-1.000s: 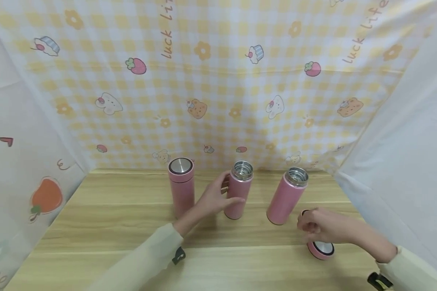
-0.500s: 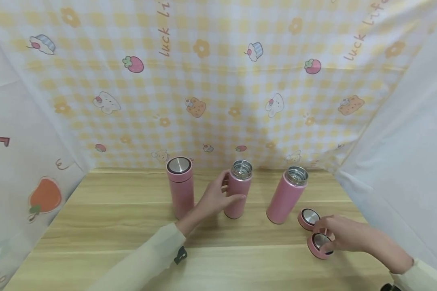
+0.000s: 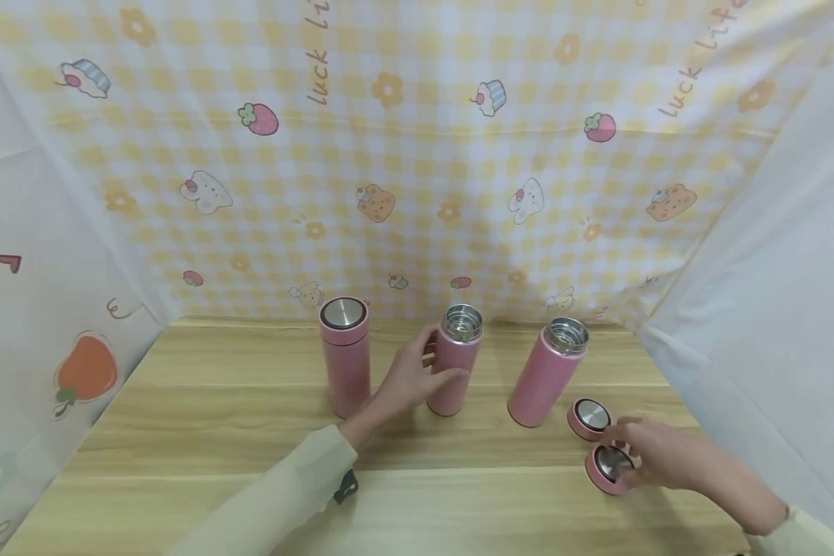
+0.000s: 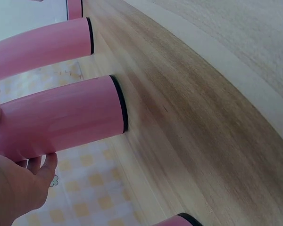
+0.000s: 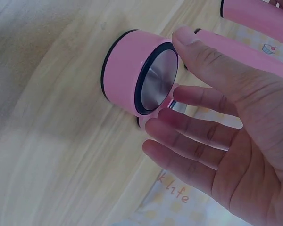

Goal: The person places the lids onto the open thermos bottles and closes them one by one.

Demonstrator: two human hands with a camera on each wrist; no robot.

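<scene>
A pink thermos bottle (image 3: pixel 459 357) without its lid stands upright in the middle, its steel neck showing. My left hand (image 3: pixel 411 377) holds it around the side, thumb across the front and fingers behind. In the left wrist view the bottle's body (image 4: pixel 66 117) spans the left part, its dark base at the table. On the right lie two pink lids, the rear lid (image 3: pixel 592 415) and the front lid (image 3: pixel 611 463), steel tops up. My right hand (image 3: pixel 670 457) is at the front lid. In the right wrist view its fingers are loosely spread beside the lid (image 5: pixel 125 70), thumb tip right at the rim.
A second lidless pink bottle (image 3: pixel 544 382) stands to the right of the held one. To the left is a pink bottle (image 3: pixel 347 371) with its lid on. Behind the wooden table (image 3: pixel 250 432) hangs a checked cloth (image 3: pixel 424 170); a white cloth (image 3: pixel 771 309) borders the right side.
My right hand has moved from over the rear lid toward the front lid, uncovering the rear one; its fingers have eased slightly back since. The left hand keeps its hold on the bottle.
</scene>
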